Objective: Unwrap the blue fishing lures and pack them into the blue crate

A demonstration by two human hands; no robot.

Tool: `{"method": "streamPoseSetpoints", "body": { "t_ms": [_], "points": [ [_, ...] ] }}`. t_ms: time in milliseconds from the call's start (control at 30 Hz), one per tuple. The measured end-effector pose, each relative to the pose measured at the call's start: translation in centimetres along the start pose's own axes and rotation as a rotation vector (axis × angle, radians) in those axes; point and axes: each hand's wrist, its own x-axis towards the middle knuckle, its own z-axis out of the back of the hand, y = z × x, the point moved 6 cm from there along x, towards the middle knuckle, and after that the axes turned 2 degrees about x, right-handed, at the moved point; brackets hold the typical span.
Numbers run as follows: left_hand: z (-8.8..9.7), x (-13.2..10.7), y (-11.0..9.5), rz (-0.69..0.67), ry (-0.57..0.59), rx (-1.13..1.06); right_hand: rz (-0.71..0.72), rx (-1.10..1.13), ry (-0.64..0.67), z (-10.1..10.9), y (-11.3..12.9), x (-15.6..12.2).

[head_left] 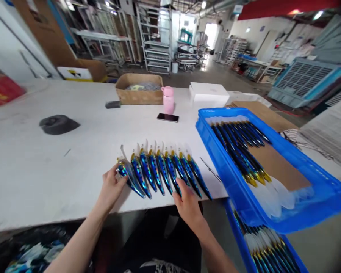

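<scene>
A row of several shiny blue fishing lures with gold heads and clear lips lies side by side near the front edge of the white table. My left hand rests at the left end of the row, fingers curled against the outermost lure. At the row's near side, my right hand lies with its fingers stretched flat, touching the tails of the lures to the right of the middle.
A blue tray with more lures on cardboard overhangs the table at right, above a second blue tray. Farther back are a black phone, pink bottle, cardboard box, white box and a dark cloth.
</scene>
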Motion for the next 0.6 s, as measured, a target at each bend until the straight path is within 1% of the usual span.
{"method": "streamPoseSetpoints", "body": {
  "t_ms": [33, 100, 200, 267, 367, 433, 533, 600],
  "points": [
    [0.2, -0.2, 0.8, 0.055, -0.014, -0.068, 0.021, -0.037, -0.004, -1.2, 0.8, 0.6],
    [0.1, -0.4, 1.4, 0.153, 0.030, -0.264, 0.054, -0.081, 0.015, -3.7, 2.7, 1.5],
    [-0.4, 0.1, 1.0, 0.237, 0.119, -0.590, 0.078, -0.109, 0.115, -7.5, 5.5, 2.6],
    [-0.4, 0.4, 0.8, 0.275, 0.114, -0.732, 0.032, -0.147, 0.197, -9.6, 6.6, 3.3],
    [-0.2, 0.4, 0.8, 0.347, 0.100, -0.851, -0.085, -0.221, 0.257, -11.7, 7.2, 4.0],
    [-0.1, 0.0, 0.7, 0.409, 0.117, -0.926, -0.112, -0.253, 0.267, -12.6, 7.4, 3.8],
    [-0.1, -0.7, 0.2, 0.461, 0.215, -0.996, -0.126, -0.275, 0.267, -13.7, 6.8, 2.8],
    [-0.1, -1.0, -0.1, 0.454, 0.273, -1.012, -0.144, -0.238, 0.227, -14.0, 6.0, 2.1]
  ]
}}
